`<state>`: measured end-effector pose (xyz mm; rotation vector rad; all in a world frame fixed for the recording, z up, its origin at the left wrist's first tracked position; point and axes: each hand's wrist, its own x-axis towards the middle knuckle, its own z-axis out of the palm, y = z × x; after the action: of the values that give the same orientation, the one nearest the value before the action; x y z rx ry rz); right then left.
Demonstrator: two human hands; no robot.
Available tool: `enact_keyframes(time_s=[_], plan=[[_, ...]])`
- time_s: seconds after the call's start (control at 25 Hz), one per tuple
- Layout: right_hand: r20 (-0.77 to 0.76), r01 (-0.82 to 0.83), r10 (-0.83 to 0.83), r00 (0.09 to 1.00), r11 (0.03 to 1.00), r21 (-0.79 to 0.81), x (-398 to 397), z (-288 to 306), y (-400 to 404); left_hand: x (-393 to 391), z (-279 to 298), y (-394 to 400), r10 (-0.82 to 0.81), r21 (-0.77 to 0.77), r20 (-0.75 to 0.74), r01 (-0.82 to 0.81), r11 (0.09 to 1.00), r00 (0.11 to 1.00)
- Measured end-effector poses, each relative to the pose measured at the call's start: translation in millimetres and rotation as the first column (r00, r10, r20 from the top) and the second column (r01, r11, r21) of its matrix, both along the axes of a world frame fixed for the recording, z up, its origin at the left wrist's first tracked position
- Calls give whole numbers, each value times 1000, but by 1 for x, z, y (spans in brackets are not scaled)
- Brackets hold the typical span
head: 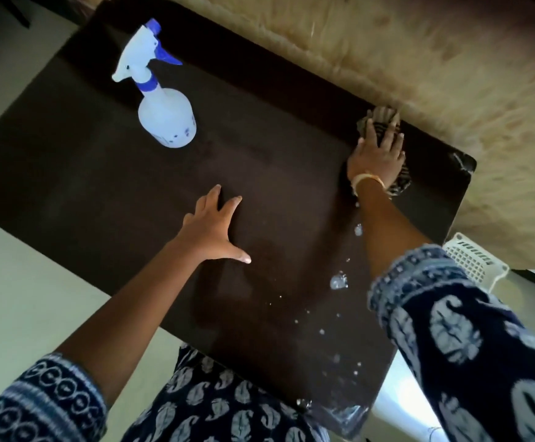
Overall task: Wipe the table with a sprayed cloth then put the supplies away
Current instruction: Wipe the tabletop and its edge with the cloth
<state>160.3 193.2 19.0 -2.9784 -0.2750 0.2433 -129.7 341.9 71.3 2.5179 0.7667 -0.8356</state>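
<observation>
Striped cloth (384,122) lay at far right edge of dark counter (84,173), pressed flat under right hand (377,157), fingers spread. Left hand (210,229) rested open, palm down, mid-counter. Spray bottle (164,110) stood far left. Droplets (337,280) scattered near right.

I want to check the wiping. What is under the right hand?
Under the right hand lies a striped cloth, pressed on the dark table at its far edge. Cloth ends show beyond the fingers and wrist; the middle part is covered.
</observation>
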Motion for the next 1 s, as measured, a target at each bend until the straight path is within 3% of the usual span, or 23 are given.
enact_keyframes(time_s=[0.08, 0.12, 0.16, 0.24, 0.28, 0.32, 0.36, 0.4, 0.48, 0.56, 0.68, 0.8, 0.84, 0.92, 0.96, 1.0], plan=[[1, -50, 50, 999, 999, 12, -29, 6, 43, -10, 3, -1, 11, -22, -23, -11, 1000, 1000], [4, -228, 228, 974, 974, 14, -51, 8, 66, -17, 3, -4, 9, -23, -20, -10, 1000, 1000], [25, -458, 457, 889, 889, 13, -79, 7, 84, -24, 3, -7, -1, -10, -11, 1, 1000, 1000], [29, -826, 827, 562, 563, -24, -136, 1, 96, -34, 2, -13, -37, 37, 4, 37, 999, 999], [-6, -909, 909, 416, 416, -30, -152, -1, 89, -37, 1, -16, -52, 56, 5, 51, 997, 999], [-21, -944, 944, 328, 328, -35, -150, -3, 78, -39, 0, -20, -63, 66, 1, 62, 996, 998], [12, -944, 945, 327, 327, -32, -137, -3, 66, -40, -2, -24, -70, 71, -9, 70, 995, 998], [63, -910, 910, 410, 413, -43, -119, -5, 53, -41, -6, -27, -76, 71, -27, 78, 994, 997], [136, -695, 696, 705, 717, -62, -81, -9, 7, -43, -13, -36, -90, 75, -72, 96, 993, 993], [134, -370, 369, 920, 929, -23, -54, -7, -63, -46, -19, -44, -99, 98, -89, 108, 989, 991], [41, -19, 21, 999, 999, -30, -57, 2, -135, -44, -20, -46, -99, 110, -85, 108, 988, 991], [9, 152, -151, 988, 988, -24, -79, 1, -103, -42, -20, -43, -100, 121, -70, 108, 987, 992], [13, 111, -110, 994, 993, -27, -93, 2, -81, -42, -21, -42, -100, 119, -61, 107, 987, 993], [42, -194, 194, 980, 981, -24, -138, 1, -37, -46, -23, -42, -102, 116, -37, 106, 988, 994], [59, -414, 415, 908, 910, -37, -167, -2, -21, -49, -23, -42, -102, 121, -22, 104, 987, 995], [51, -626, 628, 777, 778, -50, -197, -4, -13, -51, -23, -41, -105, 127, -4, 105, 986, 994]])
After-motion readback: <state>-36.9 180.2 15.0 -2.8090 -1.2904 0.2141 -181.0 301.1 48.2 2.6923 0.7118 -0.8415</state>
